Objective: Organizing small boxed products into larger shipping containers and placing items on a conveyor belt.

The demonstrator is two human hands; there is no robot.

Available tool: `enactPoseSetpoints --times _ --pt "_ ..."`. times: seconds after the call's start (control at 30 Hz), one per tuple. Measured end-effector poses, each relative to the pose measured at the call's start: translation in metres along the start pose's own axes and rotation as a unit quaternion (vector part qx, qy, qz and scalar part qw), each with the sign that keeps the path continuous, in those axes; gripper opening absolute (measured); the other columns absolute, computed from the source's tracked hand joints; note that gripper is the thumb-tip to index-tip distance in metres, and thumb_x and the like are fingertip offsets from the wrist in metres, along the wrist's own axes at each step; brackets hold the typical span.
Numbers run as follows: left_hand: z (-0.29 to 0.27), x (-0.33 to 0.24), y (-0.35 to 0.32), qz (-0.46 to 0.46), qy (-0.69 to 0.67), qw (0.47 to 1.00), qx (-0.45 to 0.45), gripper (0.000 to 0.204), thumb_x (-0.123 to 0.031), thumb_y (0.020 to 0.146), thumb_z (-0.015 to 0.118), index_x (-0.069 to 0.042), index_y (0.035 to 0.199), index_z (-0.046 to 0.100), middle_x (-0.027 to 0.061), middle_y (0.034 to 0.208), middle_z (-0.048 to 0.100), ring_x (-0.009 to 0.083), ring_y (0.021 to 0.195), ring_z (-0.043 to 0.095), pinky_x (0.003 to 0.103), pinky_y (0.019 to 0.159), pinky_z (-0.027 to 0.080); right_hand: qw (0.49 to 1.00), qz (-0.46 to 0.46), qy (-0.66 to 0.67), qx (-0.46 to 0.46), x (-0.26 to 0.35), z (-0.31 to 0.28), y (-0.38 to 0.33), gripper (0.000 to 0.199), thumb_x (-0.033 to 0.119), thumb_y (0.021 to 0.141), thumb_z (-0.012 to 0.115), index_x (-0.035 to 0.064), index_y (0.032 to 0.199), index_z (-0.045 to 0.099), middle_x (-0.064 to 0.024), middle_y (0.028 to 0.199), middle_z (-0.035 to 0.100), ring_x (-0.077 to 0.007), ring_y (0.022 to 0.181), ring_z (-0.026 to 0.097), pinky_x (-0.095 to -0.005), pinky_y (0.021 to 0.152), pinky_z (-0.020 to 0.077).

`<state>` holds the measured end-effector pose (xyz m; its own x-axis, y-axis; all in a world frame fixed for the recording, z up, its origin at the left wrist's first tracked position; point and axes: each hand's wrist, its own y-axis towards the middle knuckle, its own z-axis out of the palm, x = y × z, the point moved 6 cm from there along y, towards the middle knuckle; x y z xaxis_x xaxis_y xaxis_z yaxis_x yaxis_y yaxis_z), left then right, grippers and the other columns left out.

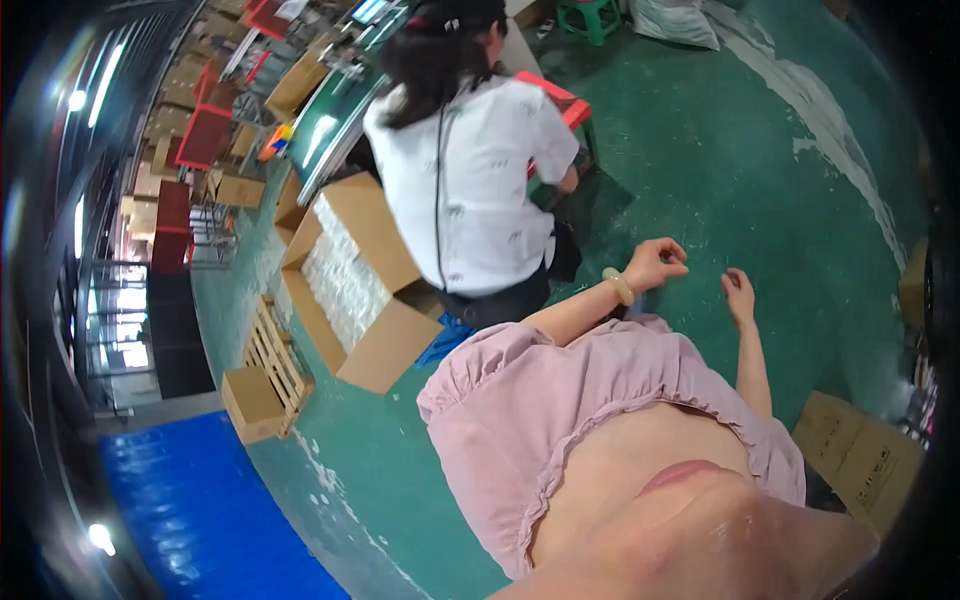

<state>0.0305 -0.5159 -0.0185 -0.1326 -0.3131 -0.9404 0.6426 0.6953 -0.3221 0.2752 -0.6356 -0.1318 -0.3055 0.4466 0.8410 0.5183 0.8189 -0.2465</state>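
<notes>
Out in front of my body, above the green floor, are both my hands. My left hand (655, 265) wears a pale bracelet (619, 287) at the wrist, and its fingers curl toward the thumb. Whatever it may pinch is too small or too clear to make out. A short gap away, my right hand (738, 295) has loosely bent fingers, slightly apart, with nothing visible in them. Just below my left wrist a bluish, see-through patch shows, partly covered by my pink blouse (600, 390); its kind is unclear.
A person in a white shirt (475, 180) crouches close at my left front, beside an open carton (385, 345) of clear plastic-wrapped items. A wooden pallet (280, 350) with a small box (253, 403) lies farther left. Flattened cardboard (860, 460) is at right, a red stool (560, 100) ahead.
</notes>
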Motion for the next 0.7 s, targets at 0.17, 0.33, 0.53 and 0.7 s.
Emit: enactPoseSetpoints --times 0.17,0.33,0.53,0.7 --pt "-0.009 -0.038 0.094 0.022 0.046 0.999 -0.016 0.017 -0.015 0.076 0.071 -0.004 0.084 0.061 -0.0028 0.065 0.055 0.0059 0.054 0.050 0.020 0.045 0.041 0.995 0.087 0.015 0.047 -0.012 -0.050 0.034 0.028 0.025 0.084 0.061 0.0049 0.104 0.057 -0.0009 0.086 0.061 -0.0097 0.076 0.054 -0.0256 0.061 0.0442" --pt "-0.014 -0.049 0.180 -0.113 -0.102 0.984 -0.089 0.021 -0.023 0.079 0.067 -0.005 0.090 0.061 -0.0013 0.071 0.056 0.0077 0.054 0.050 0.022 0.048 0.043 0.964 0.264 0.021 0.027 -0.110 -0.139 0.101 0.026 0.026 0.085 0.059 0.0054 0.099 0.059 -0.0028 0.076 0.060 -0.0107 0.072 0.055 -0.0229 0.065 0.0438" --pt "-0.019 -0.020 0.298 -0.185 -0.105 0.969 -0.126 0.029 -0.028 0.079 0.065 -0.006 0.097 0.061 0.0040 0.079 0.059 0.0121 0.060 0.056 0.025 0.053 0.048 0.962 0.265 0.025 0.063 -0.143 -0.190 0.232 0.019 0.026 0.085 0.058 0.0088 0.093 0.059 -0.0011 0.071 0.057 -0.0097 0.066 0.053 -0.0232 0.058 0.0420" --pt "-0.060 0.084 0.282 -0.242 -0.282 0.799 -0.472 0.029 -0.027 0.080 0.064 -0.006 0.100 0.060 0.0079 0.082 0.059 0.0195 0.062 0.057 0.031 0.051 0.048 0.962 0.250 0.016 0.104 -0.133 -0.279 0.334 0.015 0.026 0.085 0.057 0.0116 0.087 0.058 0.0004 0.067 0.054 -0.0088 0.061 0.051 -0.0234 0.052 0.0405"
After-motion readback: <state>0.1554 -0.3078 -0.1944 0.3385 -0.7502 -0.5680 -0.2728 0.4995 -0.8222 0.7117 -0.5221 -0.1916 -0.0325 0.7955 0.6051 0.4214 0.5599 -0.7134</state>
